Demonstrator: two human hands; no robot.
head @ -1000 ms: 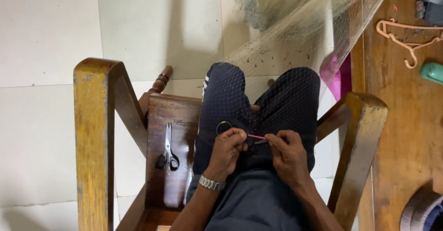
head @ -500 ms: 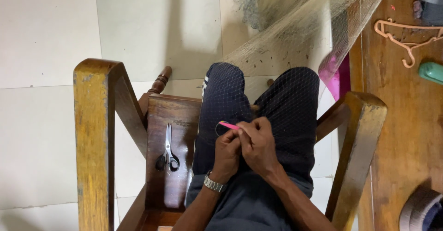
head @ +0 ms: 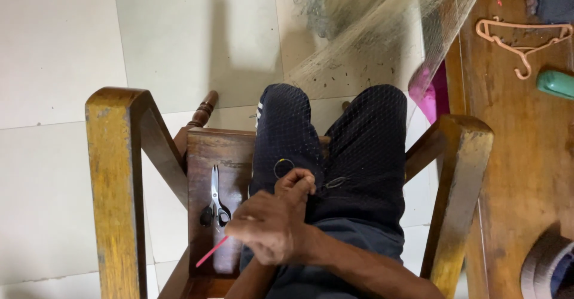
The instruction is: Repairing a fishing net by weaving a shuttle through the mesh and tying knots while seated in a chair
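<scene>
While the fingers (head: 299, 185) curled tightly together over the lap, they pinched a point of the fishing net (head: 382, 54) against the dark trousers (head: 365, 149), apparently to keep the mesh taut at the working spot. The right hand (head: 269, 227) lay on top, crossing toward the left side, knuckles up, and from it a thin pink netting needle (head: 210, 252) projected down and left over the chair seat; how the needle was gripped was hidden beneath the palm. The left hand was almost wholly covered by the right, so its finger state could not be told. Two small metal rings (head: 284, 167) of the net rested on the thighs, one just beside the fingertips, the other a little to the right.

The net ran from the lap upward and away over the knees toward the tiled floor (head: 60, 66), spread so that its weight hung clear of the work. A pair of scissors (head: 215, 206) lay closed on the bare part of the wooden chair (head: 113, 173) seat, near the right hand, within easy reach. On the wooden table (head: 514, 155) at the right lay a pale clothes hanger (head: 520, 36) and a green object (head: 556, 84), well apart from the hands.
</scene>
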